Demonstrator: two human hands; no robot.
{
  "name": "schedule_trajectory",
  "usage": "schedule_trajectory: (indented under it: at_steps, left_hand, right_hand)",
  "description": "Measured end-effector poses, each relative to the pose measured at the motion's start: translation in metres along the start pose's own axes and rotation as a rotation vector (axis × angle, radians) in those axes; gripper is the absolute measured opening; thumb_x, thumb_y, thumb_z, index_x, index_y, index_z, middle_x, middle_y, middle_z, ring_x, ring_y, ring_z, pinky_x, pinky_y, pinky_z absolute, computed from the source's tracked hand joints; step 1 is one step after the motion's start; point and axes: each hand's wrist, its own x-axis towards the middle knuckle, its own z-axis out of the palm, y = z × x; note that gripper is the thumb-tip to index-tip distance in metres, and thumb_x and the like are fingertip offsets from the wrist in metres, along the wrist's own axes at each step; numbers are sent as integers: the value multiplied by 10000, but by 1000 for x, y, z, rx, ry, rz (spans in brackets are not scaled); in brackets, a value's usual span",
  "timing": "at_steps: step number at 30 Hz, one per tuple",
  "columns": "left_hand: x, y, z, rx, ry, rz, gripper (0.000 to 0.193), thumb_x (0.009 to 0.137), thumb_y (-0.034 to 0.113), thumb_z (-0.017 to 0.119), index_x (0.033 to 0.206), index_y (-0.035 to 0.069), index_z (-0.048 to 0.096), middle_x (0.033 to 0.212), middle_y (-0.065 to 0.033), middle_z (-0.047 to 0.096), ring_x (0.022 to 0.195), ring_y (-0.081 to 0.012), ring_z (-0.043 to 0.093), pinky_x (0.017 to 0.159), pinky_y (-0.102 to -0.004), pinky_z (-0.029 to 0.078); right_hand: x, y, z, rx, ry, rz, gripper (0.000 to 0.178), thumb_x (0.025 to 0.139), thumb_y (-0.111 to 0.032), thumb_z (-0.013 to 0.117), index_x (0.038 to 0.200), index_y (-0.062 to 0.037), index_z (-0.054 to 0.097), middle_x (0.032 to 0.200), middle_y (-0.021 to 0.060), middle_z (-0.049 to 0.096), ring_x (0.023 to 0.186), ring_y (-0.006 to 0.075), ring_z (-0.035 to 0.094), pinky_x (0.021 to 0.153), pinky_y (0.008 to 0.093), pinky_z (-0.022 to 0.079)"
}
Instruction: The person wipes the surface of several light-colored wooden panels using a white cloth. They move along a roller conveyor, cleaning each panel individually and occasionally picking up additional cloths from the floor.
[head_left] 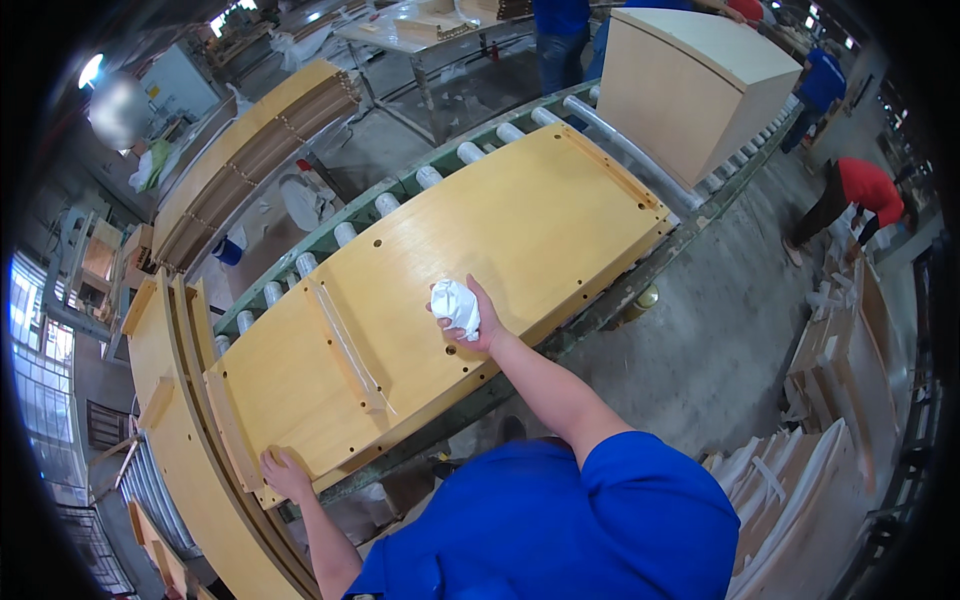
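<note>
The right hand (pixel 484 318) clutches a white wad (pixel 456 306) over the yellow panel (pixel 500 220); the left hand (pixel 287 474) rests loosely spread at its corner.

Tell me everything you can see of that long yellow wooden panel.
The long, flat, yellow wood-look panel lies slantwise across the view on a green-framed conveyor with pale rollers. Its smooth, slightly shiny face has small dark round holes; narrow wooden strips cross it near both ends and partway along. The left hand rests at its near left corner. The right hand holds a crumpled white wad over it; contact there is unclear.
</note>
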Motion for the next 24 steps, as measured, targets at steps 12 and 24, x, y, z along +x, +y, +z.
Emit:
schedule_trajectory:
  at_steps: [12,24]
  left_hand:
    - [15,-22,23,-90,159,34,350,820,202,569,1100,-7,577,1177,-185,565,1118,-332,510,948,-431,393]
    - [0,-26,29,-159,133,-138,394,824,298,534,1155,88,568,1290,-85,501,1253,-277,393,1044,-450,283]
  right_hand:
    - [9,7,-1,10,-79,-31,637,888,-594,369,1275,-95,456,1067,171,586,629,219,575,407,282,434]
    - [-1,4,-3,-79,-86,6,634,908,-510,425,1381,-94,348,1182,163,525,742,220,522,462,292,396]
